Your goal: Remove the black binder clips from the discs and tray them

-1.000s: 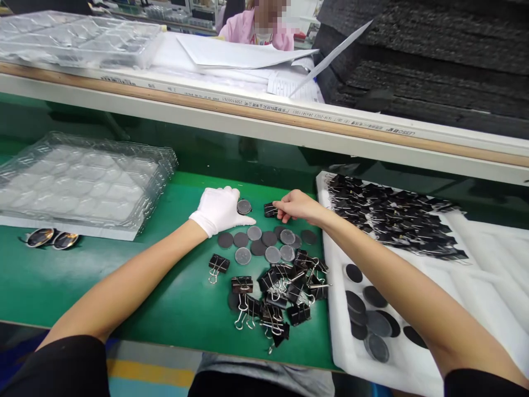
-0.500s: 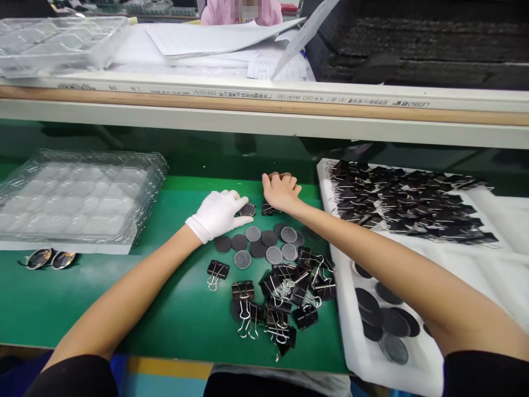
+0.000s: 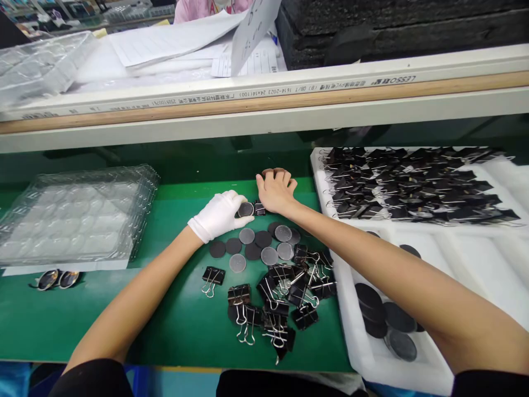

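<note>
My left hand (image 3: 221,214), in a white glove, is closed with thumb and fingers round the edge of a dark round disc (image 3: 245,209). Just right of it is a black binder clip (image 3: 259,208), its edge right up against the disc. My bare right hand (image 3: 276,191) grips this clip from the far side; the handles and part of the grip are hidden. Brownish covers show at some of its fingertips. Nearer to me lie several loose black and grey discs (image 3: 253,251) and a heap of black binder clips (image 3: 285,292). One clip (image 3: 213,275) lies apart on the left.
A white foam tray (image 3: 345,325) on the right holds rows of clipped pieces (image 3: 397,182) and dark discs (image 3: 399,318). Clear plastic trays (image 3: 78,215) are stacked at left, near two tortoiseshell-patterned round pieces (image 3: 58,279). A white rail (image 3: 264,124) crosses behind; a person in pink sits beyond.
The binder clip at my right hand has moved left to meet the disc in my gloved hand. The disc shows more fully. My head view has tilted and shifted slightly.
</note>
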### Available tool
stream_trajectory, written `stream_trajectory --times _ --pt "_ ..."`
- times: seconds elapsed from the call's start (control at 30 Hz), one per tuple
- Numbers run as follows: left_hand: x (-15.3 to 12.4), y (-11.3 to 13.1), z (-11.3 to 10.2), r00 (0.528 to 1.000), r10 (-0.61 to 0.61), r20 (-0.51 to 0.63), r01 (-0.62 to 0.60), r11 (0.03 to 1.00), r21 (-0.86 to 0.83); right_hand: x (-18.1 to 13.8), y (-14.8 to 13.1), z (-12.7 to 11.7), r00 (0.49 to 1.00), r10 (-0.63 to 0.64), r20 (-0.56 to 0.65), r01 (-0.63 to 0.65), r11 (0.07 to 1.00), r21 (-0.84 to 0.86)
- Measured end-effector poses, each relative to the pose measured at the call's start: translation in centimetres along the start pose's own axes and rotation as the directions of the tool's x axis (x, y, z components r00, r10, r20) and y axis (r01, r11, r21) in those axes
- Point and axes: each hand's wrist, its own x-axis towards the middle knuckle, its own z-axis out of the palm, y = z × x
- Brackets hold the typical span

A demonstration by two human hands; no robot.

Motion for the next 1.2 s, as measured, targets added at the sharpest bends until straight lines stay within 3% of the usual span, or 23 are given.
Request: stream_trajectory --times 0.33,0.77,1.2 --pt "1.3 0.1 -1.1 0.995 0.029 0.098 -0.035 0.997 0.062 -0.1 0.4 -0.1 0.999 -0.026 -0.029 0.027 0.999 0.022" --pt "1.9 0.6 -1.4 0.989 0.064 0.13 -0.081 0.989 0.126 -0.1 0.8 0.1 0.999 -0.034 -0.039 0.034 0.999 0.006" --pt "2.5 1.4 -3.1 0.971 0.067 0.23 -0.11 0.977 0.183 -0.4 1.3 0.3 0.995 -0.06 -0.075 0.06 0.998 -0.011"
